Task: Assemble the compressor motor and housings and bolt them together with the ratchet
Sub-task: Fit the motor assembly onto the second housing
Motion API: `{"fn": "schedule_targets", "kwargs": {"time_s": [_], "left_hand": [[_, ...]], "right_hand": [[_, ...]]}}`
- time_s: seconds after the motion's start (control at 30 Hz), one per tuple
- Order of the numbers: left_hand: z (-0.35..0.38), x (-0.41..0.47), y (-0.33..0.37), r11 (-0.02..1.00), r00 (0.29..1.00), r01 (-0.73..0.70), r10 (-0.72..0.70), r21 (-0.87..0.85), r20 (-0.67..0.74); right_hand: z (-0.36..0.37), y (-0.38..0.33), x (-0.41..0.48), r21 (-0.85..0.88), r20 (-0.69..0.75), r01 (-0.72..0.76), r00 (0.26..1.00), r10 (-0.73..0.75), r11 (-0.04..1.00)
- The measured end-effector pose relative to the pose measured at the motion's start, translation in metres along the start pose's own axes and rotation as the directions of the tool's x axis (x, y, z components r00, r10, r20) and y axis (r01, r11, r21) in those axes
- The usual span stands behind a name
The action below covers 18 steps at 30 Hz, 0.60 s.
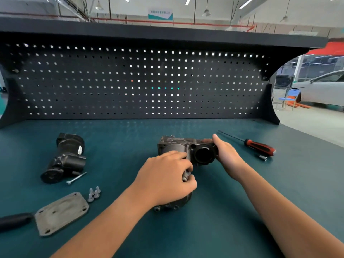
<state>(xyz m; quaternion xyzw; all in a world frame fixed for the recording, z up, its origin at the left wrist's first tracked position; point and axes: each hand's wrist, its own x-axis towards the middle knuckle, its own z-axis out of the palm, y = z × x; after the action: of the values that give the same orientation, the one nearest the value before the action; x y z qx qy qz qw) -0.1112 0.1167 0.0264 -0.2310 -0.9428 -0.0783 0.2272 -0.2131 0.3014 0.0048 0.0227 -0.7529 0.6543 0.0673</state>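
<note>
A grey metal compressor housing (178,146) with a round black opening lies in the middle of the green bench. My right hand (226,155) holds its right end, thumb up along the far edge. My left hand (165,177) lies over the motor body below the housing and pinches a long bolt (186,175) at its head. The motor's black end (173,206) shows under my left wrist. A second black housing (64,157) lies at the left, with a long bolt (76,178) beside it.
A flat grey cover plate (61,213) lies front left, with several short bolts (94,194) next to it. A black tool handle (14,220) sticks in from the left edge. A red-handled screwdriver (258,146) and a small socket (262,157) lie right. A pegboard (139,81) backs the bench.
</note>
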Motion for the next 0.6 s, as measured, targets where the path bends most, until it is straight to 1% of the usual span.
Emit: {"fn": "schedule_targets", "kwargs": {"time_s": [0.1,0.13,0.23,0.3,0.33,0.4,0.47,0.53,0.6], "left_hand": [[0.003,0.0,0.008,0.986,0.993,-0.12,0.12,0.116,0.009],[0.004,0.0,0.01,0.982,0.991,-0.137,0.136,0.132,0.013],[0.003,0.001,0.008,0.987,0.992,-0.122,0.123,0.104,-0.004],[0.003,0.0,0.004,0.989,0.992,-0.12,0.122,0.082,-0.013],[0.004,0.0,0.003,0.989,0.992,-0.124,0.126,0.075,-0.016],[0.005,0.0,0.003,0.989,0.991,-0.127,0.129,0.076,-0.022],[0.005,0.001,0.004,0.989,0.992,-0.121,0.124,0.088,-0.026],[0.005,0.001,0.004,0.989,0.992,-0.117,0.12,0.092,-0.027],[0.006,0.002,0.004,0.988,0.992,-0.121,0.124,0.094,-0.032]], "right_hand": [[-0.01,0.004,0.001,-0.09,-0.044,-0.036,0.998,0.032,0.995],[-0.011,0.006,0.001,-0.132,-0.048,-0.037,0.998,0.031,0.991],[-0.014,0.008,0.001,-0.224,-0.02,-0.035,0.999,0.032,0.974],[-0.019,0.003,0.0,-0.315,-0.038,-0.069,0.997,0.06,0.947],[-0.023,0.001,0.0,-0.331,-0.049,-0.104,0.994,0.093,0.938],[-0.031,-0.004,-0.002,-0.305,-0.046,-0.208,0.978,0.204,0.929],[-0.037,-0.009,-0.003,-0.268,-0.005,-0.295,0.952,0.305,0.917],[-0.041,-0.012,-0.004,-0.238,0.033,-0.324,0.939,0.341,0.915],[-0.04,-0.014,-0.006,-0.191,0.038,-0.333,0.937,0.346,0.923]]}}
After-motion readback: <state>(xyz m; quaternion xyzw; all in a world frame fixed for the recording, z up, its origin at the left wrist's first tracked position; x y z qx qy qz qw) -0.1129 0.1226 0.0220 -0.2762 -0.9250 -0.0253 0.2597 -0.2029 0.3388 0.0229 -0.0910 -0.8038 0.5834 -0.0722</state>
